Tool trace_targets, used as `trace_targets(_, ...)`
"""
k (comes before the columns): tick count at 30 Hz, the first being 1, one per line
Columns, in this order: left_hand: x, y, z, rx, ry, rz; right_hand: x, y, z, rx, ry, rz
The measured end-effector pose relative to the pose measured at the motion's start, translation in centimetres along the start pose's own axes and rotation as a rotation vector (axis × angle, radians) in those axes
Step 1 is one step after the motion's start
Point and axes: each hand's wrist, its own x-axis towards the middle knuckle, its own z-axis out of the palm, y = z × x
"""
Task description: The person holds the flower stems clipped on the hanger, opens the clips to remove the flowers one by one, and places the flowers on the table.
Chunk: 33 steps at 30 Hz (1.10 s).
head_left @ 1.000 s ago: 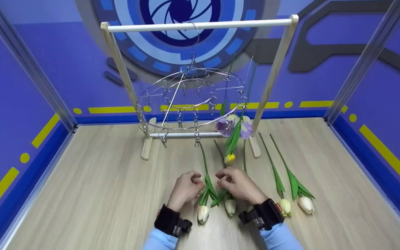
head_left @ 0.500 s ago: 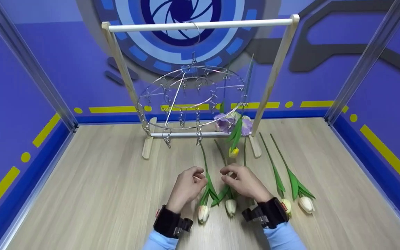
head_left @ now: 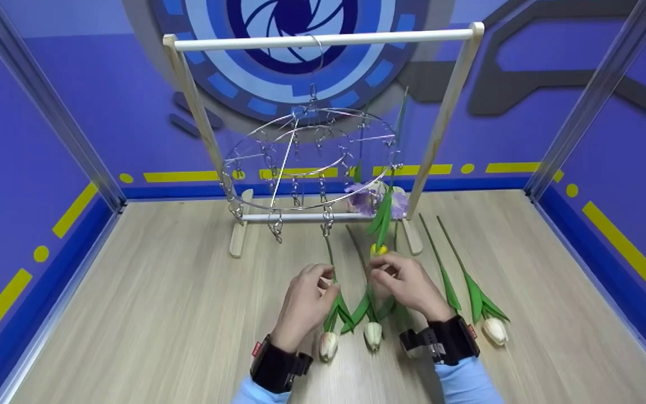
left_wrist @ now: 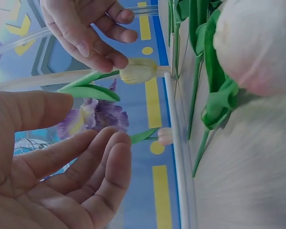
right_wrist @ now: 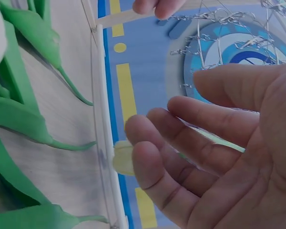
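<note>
My left hand (head_left: 309, 303) hovers over the stem of the leftmost white tulip (head_left: 328, 345), its fingers loosely bent and holding nothing. My right hand (head_left: 410, 283) is also free of any object, fingertips right below the yellow tulip (head_left: 379, 249) that hangs head down. In the right wrist view that yellow tulip (right_wrist: 124, 158) appears behind the fingers of the right hand (right_wrist: 214, 143). Another white tulip (head_left: 373, 335) lies between the hands. Purple flowers (head_left: 362, 202) hang from the round metal clip hanger (head_left: 331, 203), close behind the yellow tulip.
A wooden rack (head_left: 441, 118) with a white top bar (head_left: 244, 44) carries the hanger, its several clips dangling. To the right lies another white tulip (head_left: 494, 331); beside it a green stem (head_left: 445, 280) runs behind the right wrist. Patterned blue walls (head_left: 37, 168) enclose the table (head_left: 149, 314).
The right hand has moved to the right and away from me, up to the yellow tulip. My left hand has shifted slightly forward. The hanger and hanging flowers have swayed a little.
</note>
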Motion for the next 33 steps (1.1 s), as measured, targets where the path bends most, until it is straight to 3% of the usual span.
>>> trace_targets(6, -0.3, 0.6, 0.5, 0.093, 0.05, 0.058, 0.0, -0.5, -0.4, 0.034, 0.078, -0.015)
trace_targets(14, -0.3, 1.7, 0.9, 0.206, 0.102, 0.104, 0.1, -1.0, -0.7, 0.122, 0.246, -0.096)
trace_targets(20, 0.0, 2.3, 1.2, 0.202, 0.104, 0.121, 0.4, -0.9, -0.9, 0.162, 0.319, -0.076)
trace_targets(33, 1.5, 3.6, 1.5, 0.202, 0.078, 0.145, 2.4, -1.2, -1.9, 0.092, 0.383, -0.002)
